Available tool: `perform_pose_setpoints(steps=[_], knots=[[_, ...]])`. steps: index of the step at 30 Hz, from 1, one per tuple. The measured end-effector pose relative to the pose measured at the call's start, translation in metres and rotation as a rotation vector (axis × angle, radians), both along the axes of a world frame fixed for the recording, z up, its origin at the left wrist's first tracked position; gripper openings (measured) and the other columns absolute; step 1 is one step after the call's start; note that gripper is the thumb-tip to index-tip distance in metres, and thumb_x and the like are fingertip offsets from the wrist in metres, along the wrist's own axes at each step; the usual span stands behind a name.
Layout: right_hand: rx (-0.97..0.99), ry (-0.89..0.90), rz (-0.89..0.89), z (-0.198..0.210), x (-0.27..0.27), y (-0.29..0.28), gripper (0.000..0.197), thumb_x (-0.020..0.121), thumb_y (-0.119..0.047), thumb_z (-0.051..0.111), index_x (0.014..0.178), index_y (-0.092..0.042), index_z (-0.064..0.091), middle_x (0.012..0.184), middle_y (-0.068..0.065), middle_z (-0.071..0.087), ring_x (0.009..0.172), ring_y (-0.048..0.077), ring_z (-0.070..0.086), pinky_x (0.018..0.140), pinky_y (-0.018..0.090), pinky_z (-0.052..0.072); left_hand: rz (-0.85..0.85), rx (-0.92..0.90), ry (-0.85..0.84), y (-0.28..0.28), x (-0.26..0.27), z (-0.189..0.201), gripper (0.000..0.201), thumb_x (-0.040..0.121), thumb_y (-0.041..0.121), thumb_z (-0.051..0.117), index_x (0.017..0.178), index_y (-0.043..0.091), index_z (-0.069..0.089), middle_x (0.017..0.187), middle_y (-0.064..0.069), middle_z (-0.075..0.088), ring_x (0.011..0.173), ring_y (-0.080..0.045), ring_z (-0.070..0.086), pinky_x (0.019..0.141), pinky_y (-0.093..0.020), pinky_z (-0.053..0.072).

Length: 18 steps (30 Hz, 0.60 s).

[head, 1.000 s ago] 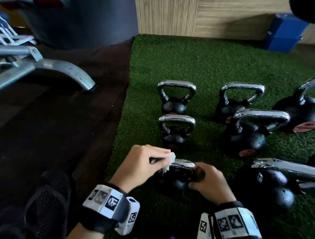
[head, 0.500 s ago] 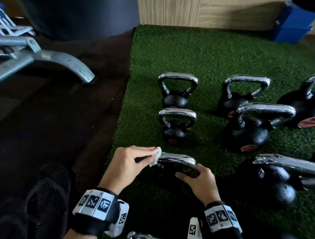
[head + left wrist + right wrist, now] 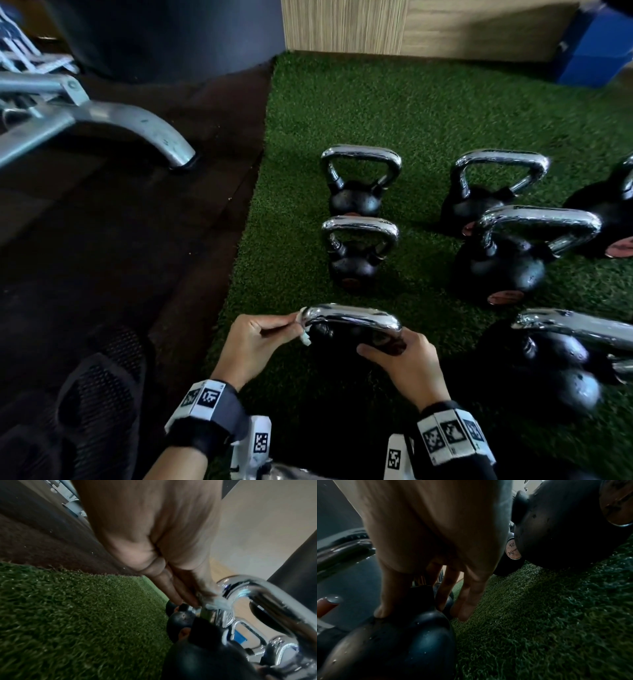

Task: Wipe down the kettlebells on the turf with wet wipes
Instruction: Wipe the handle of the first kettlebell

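Observation:
Several black kettlebells with chrome handles stand on the green turf (image 3: 428, 113). The nearest kettlebell (image 3: 349, 323) is between my hands. My left hand (image 3: 253, 339) pinches a small white wet wipe (image 3: 304, 327) against the left bend of its chrome handle (image 3: 254, 592); the wipe (image 3: 217, 603) shows at my fingertips in the left wrist view. My right hand (image 3: 397, 356) holds the kettlebell at the handle's right end, thumb on the black body (image 3: 399, 642) and fingers curled beside it.
Two small kettlebells (image 3: 359, 185) (image 3: 358, 253) line up behind the held one. Larger ones (image 3: 507, 253) (image 3: 561, 356) stand to the right. Dark rubber floor (image 3: 120, 257) and a grey machine foot (image 3: 144, 126) lie left. A blue box (image 3: 596, 51) is at the far right.
My left hand has slid the wipe leftward along the chrome handle, from the top to its left bend. My right hand stayed on the right side.

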State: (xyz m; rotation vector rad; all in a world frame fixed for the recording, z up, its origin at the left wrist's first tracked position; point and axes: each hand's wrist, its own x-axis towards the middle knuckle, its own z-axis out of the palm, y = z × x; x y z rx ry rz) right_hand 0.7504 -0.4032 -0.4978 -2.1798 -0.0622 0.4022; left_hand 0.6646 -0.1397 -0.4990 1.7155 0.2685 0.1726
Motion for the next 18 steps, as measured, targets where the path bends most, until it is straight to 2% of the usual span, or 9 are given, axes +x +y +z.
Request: perform_pose_setpoints(steps=[2,4,8,11,12,13,15,17,18], knots=[[0.0,-0.001,-0.002,0.0,-0.001,0.0,0.037,0.06,-0.05,0.091,0.086,-0.029,0.075,0.079,-0.012,0.073,0.075,-0.003,0.066,0.061,0.011,0.045,-0.008,0.066,0.052,0.001,0.002,-0.006,0.022,0.075,0.031,0.083,0.097,0.027,0.084,0.102,0.009,0.08,0.103,-0.005,0.073,0.096,-0.022,0.056],[-0.005,-0.006,0.0,0.001,-0.001,0.001,0.037,0.06,-0.051,0.09,0.086,-0.03,0.075,0.079,-0.012,0.073,0.076,-0.002,0.066,0.062,0.013,0.046,-0.025,0.095,0.087,0.001,0.001,-0.008,0.025,0.076,0.033,0.084,0.099,0.023,0.084,0.101,0.01,0.08,0.103,-0.004,0.073,0.096,-0.024,0.056],[0.001,-0.011,-0.006,0.004,-0.006,0.003,0.03,0.062,-0.051,0.09,0.082,-0.038,0.071,0.079,-0.015,0.072,0.077,-0.003,0.066,0.063,0.013,0.047,-0.045,0.137,0.082,0.0,-0.001,-0.003,0.024,0.071,0.047,0.085,0.094,0.039,0.083,0.099,0.016,0.079,0.102,0.0,0.073,0.091,-0.016,0.053],[-0.015,-0.011,-0.007,0.008,-0.013,0.0,0.033,0.062,-0.047,0.091,0.084,-0.035,0.069,0.084,-0.013,0.071,0.082,-0.001,0.065,0.072,0.02,0.052,0.002,0.223,0.038,-0.003,0.004,0.003,0.027,0.071,0.051,0.082,0.093,0.035,0.084,0.093,0.021,0.079,0.095,0.005,0.073,0.083,-0.009,0.05],[-0.041,-0.018,0.017,0.008,-0.015,-0.003,0.032,0.062,-0.045,0.091,0.082,-0.036,0.068,0.085,-0.014,0.069,0.082,-0.001,0.064,0.073,0.019,0.051,0.017,0.234,0.025,-0.005,0.007,0.004,0.029,0.072,0.049,0.081,0.095,0.031,0.084,0.093,0.022,0.078,0.093,0.006,0.073,0.081,-0.007,0.049],[-0.072,-0.037,0.055,0.009,-0.018,-0.006,0.031,0.063,-0.042,0.091,0.079,-0.039,0.065,0.084,-0.016,0.067,0.082,-0.003,0.061,0.072,0.013,0.047,0.028,0.244,0.011,-0.007,0.012,0.006,0.029,0.074,0.047,0.081,0.097,0.029,0.084,0.093,0.023,0.078,0.092,0.007,0.072,0.08,-0.006,0.049],[-0.124,-0.097,0.17,0.007,-0.024,-0.013,0.028,0.067,-0.038,0.088,0.073,-0.045,0.061,0.087,-0.022,0.06,0.085,-0.005,0.057,0.073,0.004,0.04,0.026,0.274,-0.018,-0.01,0.027,0.007,0.019,0.081,0.04,0.081,0.097,0.029,0.084,0.092,0.023,0.078,0.089,0.006,0.073,0.077,-0.006,0.049],[-0.172,-0.174,0.296,0.003,-0.032,-0.016,0.021,0.072,-0.037,0.081,0.088,-0.044,0.069,0.098,-0.025,0.057,0.096,-0.003,0.057,0.082,0.004,0.039,-0.006,0.261,-0.003,-0.011,0.045,0.009,0.009,0.086,0.034,0.082,0.095,0.031,0.083,0.091,0.023,0.078,0.089,0.004,0.074,0.077,-0.007,0.051],[-0.199,-0.208,0.345,0.002,-0.035,-0.016,0.027,0.075,-0.037,0.077,0.102,-0.041,0.071,0.104,-0.027,0.055,0.101,-0.001,0.056,0.086,0.007,0.04,-0.026,0.244,0.026,-0.012,0.055,0.009,0.009,0.086,0.034,0.082,0.094,0.031,0.083,0.09,0.021,0.079,0.09,0.002,0.075,0.079,-0.009,0.053]])
